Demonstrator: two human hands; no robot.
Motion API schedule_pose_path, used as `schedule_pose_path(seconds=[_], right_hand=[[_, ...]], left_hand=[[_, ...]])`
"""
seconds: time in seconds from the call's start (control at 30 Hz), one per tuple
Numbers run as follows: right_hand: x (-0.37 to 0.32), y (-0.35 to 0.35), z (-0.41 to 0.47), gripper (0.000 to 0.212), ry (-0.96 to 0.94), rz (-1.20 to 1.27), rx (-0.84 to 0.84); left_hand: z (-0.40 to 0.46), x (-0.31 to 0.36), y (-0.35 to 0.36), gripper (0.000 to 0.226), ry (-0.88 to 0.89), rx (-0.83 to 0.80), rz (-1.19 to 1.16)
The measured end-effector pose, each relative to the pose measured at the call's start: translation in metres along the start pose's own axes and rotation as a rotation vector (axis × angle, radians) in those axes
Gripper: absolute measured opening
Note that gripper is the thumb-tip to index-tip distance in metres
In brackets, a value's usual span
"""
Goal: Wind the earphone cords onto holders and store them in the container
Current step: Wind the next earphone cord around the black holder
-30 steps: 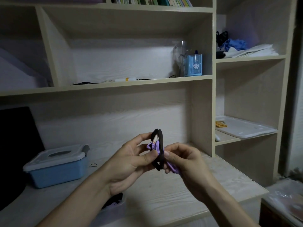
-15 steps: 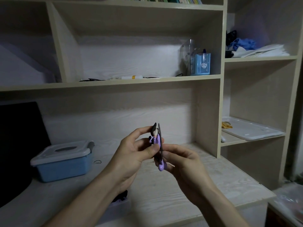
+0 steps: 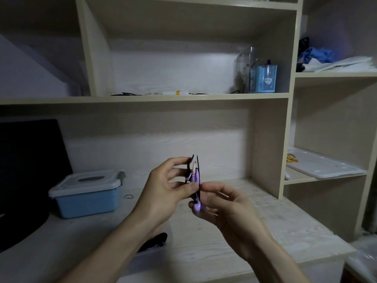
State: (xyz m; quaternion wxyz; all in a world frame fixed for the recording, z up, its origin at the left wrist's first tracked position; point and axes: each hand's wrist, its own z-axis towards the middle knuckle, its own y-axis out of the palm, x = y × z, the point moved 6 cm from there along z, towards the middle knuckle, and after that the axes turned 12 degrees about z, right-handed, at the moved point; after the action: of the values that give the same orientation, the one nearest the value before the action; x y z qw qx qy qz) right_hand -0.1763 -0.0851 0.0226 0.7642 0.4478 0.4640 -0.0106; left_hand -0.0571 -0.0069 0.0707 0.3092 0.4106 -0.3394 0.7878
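Far off to the left of the hands a dark monitor (image 3: 26, 176) is sitting at the desk edge; just right of that, still well left of the hands, a blue container (image 3: 86, 194) with a pale lid is resting on the wooden desk (image 3: 255, 227); a little black loop (image 3: 128, 196) is lying beside it. Below the left wrist a clear tub (image 3: 151, 256) with something dark inside is poking out. The left hand (image 3: 163, 193) is pinching a thin black holder (image 3: 196, 176) edge-on, thumb on the near side and fingertips curling over its top; purple earphone cord (image 3: 195, 176) is sitting wound between the holder's two plates, all of it up in the air between both hands, above the desk. The right hand (image 3: 228, 209) is loosely curled just right of it, fingertips pinching a purple earbud (image 3: 198, 207) hanging at the holder's bottom end. Up and right of the hands a blue pen cup (image 3: 265, 78) is standing on the shelf; further right a white tray (image 3: 326, 168) is lying in a lower cubby.
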Motion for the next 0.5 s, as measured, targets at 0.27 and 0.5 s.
schedule_pose_path(seconds=[0.27, 0.5], right_hand=[[0.016, 0.001, 0.001, 0.038, 0.051, -0.005, 0.064], [0.028, 0.002, 0.001, 0.021, 0.027, -0.081, 0.153]], left_hand=[[-0.003, -0.004, -0.010, 0.051, 0.042, 0.059, 0.094], [-0.007, -0.004, -0.014, 0.053, 0.105, 0.107, 0.227]])
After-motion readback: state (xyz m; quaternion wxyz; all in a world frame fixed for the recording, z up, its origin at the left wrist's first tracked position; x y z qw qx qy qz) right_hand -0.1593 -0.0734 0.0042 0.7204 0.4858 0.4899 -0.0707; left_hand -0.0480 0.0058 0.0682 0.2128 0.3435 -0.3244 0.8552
